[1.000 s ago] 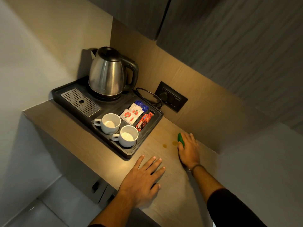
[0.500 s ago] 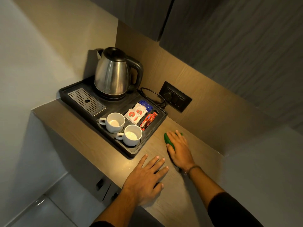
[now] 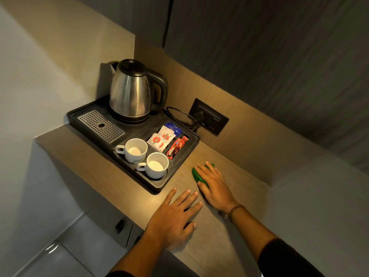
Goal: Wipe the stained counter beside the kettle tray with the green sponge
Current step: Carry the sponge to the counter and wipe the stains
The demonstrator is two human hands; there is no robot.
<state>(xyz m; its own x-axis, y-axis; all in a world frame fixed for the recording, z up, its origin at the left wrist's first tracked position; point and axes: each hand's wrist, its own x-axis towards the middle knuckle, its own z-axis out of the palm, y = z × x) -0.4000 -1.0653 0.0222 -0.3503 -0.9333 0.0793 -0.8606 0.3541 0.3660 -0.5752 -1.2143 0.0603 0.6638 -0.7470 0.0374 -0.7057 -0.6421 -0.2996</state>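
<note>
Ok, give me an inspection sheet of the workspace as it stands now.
Surface: wood-grain counter, no stain visible around the hands.
Job's things: green sponge flat on counter beside kettle tray.
Clutter: kettle, two white cups, sachets on tray.
Hands: right hand pressed on sponge; left hand flat on counter.
Cables: black cord looped to wall socket.
Surroundings: dark cabinets above.
</note>
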